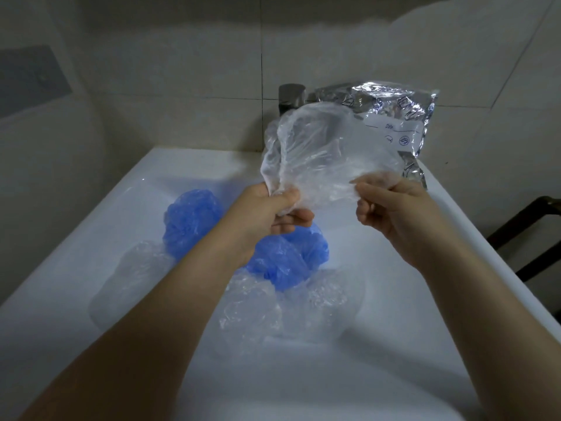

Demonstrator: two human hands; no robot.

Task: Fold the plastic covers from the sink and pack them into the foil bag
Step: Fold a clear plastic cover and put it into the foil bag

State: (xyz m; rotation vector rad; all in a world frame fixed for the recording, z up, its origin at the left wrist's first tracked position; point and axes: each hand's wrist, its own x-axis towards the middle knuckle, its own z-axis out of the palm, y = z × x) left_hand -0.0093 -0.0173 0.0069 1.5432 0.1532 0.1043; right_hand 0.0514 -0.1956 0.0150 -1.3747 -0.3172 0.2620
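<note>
Left hand [273, 214] and right hand [391, 208] each pinch clear plastic cover [321, 153] edge. I'd bring edges together, squeeze air out, crease flat.

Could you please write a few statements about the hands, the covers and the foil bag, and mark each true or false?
1. Both hands hold the clear cover above the sink. True: the left hand and right hand pinch its lower edge.
2. The foil bag lies in the basin. False: it stands at the back by the faucet.
3. Two blue covers lie in the basin. True.
4. Only blue covers remain in the basin. False: clear covers lie there too.
</note>
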